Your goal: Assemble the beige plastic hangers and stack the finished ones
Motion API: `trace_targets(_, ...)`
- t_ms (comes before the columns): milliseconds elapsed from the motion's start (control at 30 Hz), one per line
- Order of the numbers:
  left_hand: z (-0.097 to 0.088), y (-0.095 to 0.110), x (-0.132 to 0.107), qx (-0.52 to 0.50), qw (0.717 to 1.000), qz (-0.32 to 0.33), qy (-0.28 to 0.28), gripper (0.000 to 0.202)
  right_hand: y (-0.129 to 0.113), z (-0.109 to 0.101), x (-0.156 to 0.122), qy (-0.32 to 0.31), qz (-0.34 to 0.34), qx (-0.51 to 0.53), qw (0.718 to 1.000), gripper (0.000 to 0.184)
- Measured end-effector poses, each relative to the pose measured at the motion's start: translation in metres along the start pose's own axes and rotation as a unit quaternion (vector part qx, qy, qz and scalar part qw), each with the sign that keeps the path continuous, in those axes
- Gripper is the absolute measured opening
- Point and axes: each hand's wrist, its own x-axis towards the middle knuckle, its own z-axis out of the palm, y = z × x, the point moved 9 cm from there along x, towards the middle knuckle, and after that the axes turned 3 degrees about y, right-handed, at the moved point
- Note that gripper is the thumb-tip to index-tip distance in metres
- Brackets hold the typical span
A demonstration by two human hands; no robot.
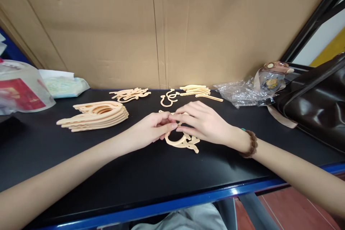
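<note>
My left hand is closed, thumb and fingers pinching a cream plastic hanger part over the middle of the table. From the other side my right hand meets it, its fingertips closed on the same part and almost touching my left thumb. The part has a round curved body, with short arms sticking out below my right hand. My fingers hide its upper middle. Beyond my hands lie a few loose cream hooks. A neat stack of cream folding hangers rests left of my left hand.
At the back are a heap of curved cream pieces and a pile of slim cream bars. Crumpled clear plastic bags, a bottle and a dark leather bag stand right. A plastic container and a tissue pack sit left.
</note>
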Motion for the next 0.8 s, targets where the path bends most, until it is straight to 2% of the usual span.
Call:
trace_targets(133,0.006,-0.005,-0.001,-0.087,0.995,-0.038,-0.011,0.026,-0.004,0.004,0.0,-0.015,-0.013,-0.027,0.999,0.028)
trace_targets(200,-0.002,-0.007,0.0,-0.047,0.998,-0.035,0.02,0.028,0.004,0.006,-0.002,-0.022,0.009,-0.024,0.999,0.027)
trace_targets(267,-0.018,-0.001,0.0,0.103,0.991,0.007,0.083,0.031,0.02,0.004,-0.004,-0.006,0.055,-0.003,0.998,0.024)
trace_targets(300,-0.025,0.004,-0.002,0.206,0.971,0.037,0.114,0.031,0.029,0.003,-0.006,0.009,0.085,0.018,0.996,0.022)
trace_targets(367,-0.032,0.012,-0.004,0.382,0.909,0.078,0.148,0.03,0.052,0.001,-0.012,0.042,0.158,0.07,0.984,0.018)
trace_targets(400,-0.033,0.012,-0.004,0.434,0.885,0.08,0.147,0.031,0.062,0.003,-0.016,0.051,0.19,0.097,0.976,0.016)
trace_targets(433,-0.033,0.009,-0.004,0.461,0.874,0.073,0.137,0.033,0.072,0.005,-0.02,0.055,0.221,0.122,0.966,0.015)
trace_targets(500,-0.031,0.002,-0.002,0.472,0.874,0.044,0.11,0.035,0.087,0.01,-0.027,0.065,0.266,0.161,0.948,0.014)
trace_targets(600,-0.028,-0.005,-0.001,0.465,0.881,0.016,0.09,0.036,0.1,0.011,-0.033,0.084,0.299,0.178,0.934,0.015)
trace_targets(800,-0.031,-0.012,0.0,0.441,0.893,-0.023,0.092,0.029,0.104,0.013,-0.035,0.086,0.306,0.194,0.928,0.015)
